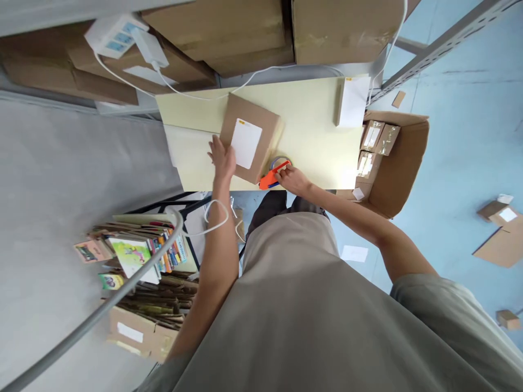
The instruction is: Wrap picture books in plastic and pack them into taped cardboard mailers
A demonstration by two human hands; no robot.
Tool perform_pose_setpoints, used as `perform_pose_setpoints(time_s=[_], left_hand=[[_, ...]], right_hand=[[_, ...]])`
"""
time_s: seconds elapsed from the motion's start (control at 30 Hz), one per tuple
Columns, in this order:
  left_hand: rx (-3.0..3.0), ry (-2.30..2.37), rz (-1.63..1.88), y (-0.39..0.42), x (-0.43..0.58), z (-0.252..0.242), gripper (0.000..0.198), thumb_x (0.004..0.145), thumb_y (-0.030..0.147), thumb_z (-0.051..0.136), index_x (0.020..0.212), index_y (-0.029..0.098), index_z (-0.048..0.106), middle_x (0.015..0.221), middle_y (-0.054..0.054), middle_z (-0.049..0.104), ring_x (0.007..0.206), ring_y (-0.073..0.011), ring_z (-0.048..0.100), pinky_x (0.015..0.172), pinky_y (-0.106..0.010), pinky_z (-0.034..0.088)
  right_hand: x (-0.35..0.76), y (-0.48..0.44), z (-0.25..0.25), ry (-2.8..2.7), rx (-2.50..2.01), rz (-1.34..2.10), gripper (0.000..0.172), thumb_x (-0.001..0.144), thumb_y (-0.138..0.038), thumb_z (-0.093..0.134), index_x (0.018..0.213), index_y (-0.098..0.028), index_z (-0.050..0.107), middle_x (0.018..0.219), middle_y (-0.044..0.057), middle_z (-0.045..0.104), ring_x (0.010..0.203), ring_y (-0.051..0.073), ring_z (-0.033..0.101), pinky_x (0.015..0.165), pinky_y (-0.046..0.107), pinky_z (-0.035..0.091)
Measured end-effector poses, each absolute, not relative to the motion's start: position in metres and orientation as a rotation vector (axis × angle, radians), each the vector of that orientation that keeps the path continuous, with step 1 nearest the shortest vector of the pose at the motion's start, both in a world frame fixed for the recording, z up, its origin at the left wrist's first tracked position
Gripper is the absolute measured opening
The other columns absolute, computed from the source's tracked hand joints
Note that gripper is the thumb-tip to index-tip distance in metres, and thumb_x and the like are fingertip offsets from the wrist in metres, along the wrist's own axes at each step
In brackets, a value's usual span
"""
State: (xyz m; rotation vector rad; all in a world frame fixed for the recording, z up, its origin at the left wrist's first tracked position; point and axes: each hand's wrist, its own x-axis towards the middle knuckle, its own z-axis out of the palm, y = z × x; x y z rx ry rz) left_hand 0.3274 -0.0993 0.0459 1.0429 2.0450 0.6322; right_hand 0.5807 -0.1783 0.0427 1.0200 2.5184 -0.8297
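Brown cardboard makes up the box (265, 135) on the yellow worktop (318, 144). The left hand (223, 158) rests on the box's eight o'clock edge, fingers spread. By its five o'clock corner, the right hand (292, 178) pinches an orange tape cutter (268, 179). A white box (353, 102) sits at the worktop's two o'clock.

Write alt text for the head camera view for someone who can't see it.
A person's right hand grips an orange tape dispenser beside a labelled cardboard box on a pale table, the left hand at the box's edge. An open carton of small boxes is to the right.
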Motion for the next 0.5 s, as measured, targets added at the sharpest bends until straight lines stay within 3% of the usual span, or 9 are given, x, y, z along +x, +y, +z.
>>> perform_pose_setpoints(time_s=[0.07,0.1,0.17,0.33,0.5], left_hand=[[1.133,2.194,0.541,-0.093,0.366,0.042,0.076,0.105,0.046,0.080,0.171,0.014,0.057,0.194,-0.019,0.031,0.186,-0.0407,0.000,0.147,-0.067,-0.012],[1.193,2.203,0.577,-0.094,0.384,0.042,0.077,0.108,0.051,0.078,0.173,0.016,0.055,0.196,-0.016,0.028,0.186,-0.0395,-0.007,0.148,-0.065,-0.011],[1.292,2.196,0.672,-0.100,0.410,0.044,0.083,0.107,0.059,0.078,0.176,0.019,0.052,0.196,-0.016,0.025,0.186,-0.0372,-0.010,0.149,-0.064,-0.008],[1.399,2.230,0.671,-0.113,0.422,0.051,0.093,0.107,0.064,0.077,0.179,0.013,0.047,0.193,-0.024,0.029,0.187,-0.0384,-0.001,0.148,-0.063,-0.013],[1.310,2.107,0.704,-0.108,0.420,0.055,0.092,0.111,0.064,0.074,0.181,0.014,0.042,0.195,-0.018,0.027,0.183,-0.0372,-0.026,0.149,-0.066,0.004]], right_hand=[[0.565,-0.183,0.044,2.527,1.013,-0.824,0.052,0.113,-0.001,0.030,0.154,0.001,0.062,0.133,0.027,0.083,0.122,0.032,0.080,0.118,0.051,0.051],[0.559,-0.185,0.045,2.528,1.021,-0.827,0.051,0.113,-0.001,0.031,0.153,0.001,0.062,0.132,0.027,0.084,0.120,0.032,0.081,0.116,0.051,0.052],[0.556,-0.191,0.046,2.514,1.070,-0.838,0.050,0.113,-0.001,0.032,0.153,0.001,0.062,0.129,0.026,0.084,0.118,0.031,0.081,0.115,0.050,0.052],[0.613,-0.217,0.049,2.418,1.180,-0.886,0.055,0.111,0.000,0.031,0.158,0.002,0.059,0.130,0.027,0.082,0.118,0.031,0.079,0.117,0.046,0.049],[0.716,-0.220,0.054,2.201,1.479,-0.756,0.054,0.109,-0.001,0.036,0.158,0.005,0.059,0.129,0.030,0.082,0.115,0.036,0.079,0.116,0.050,0.050]])
